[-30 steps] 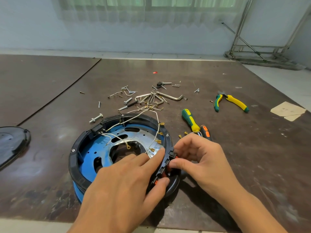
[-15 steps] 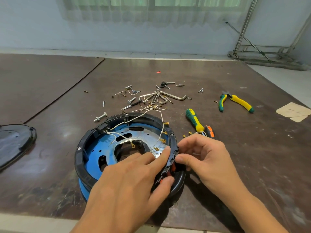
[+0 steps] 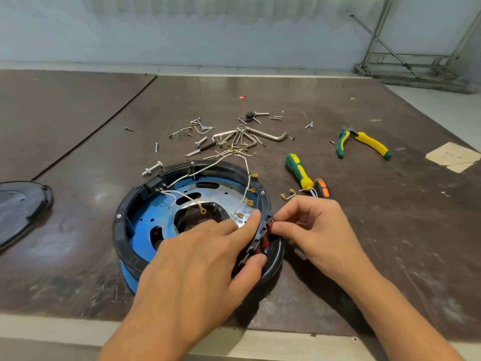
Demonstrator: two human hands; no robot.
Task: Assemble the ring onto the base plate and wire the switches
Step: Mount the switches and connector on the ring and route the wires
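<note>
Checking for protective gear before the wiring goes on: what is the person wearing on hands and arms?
Nothing is worn. The left hand and right hand have no gloves, rings or tape. The forearms show no sleeves, watch or bands as far as the frame's edge.

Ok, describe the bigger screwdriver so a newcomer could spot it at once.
Start at the round black plastic ring on the brown table, then look right of its far side, beyond the right hand. The green-and-yellow-handled screwdriver lies there; the shorter handle beside it is orange and black.
</note>
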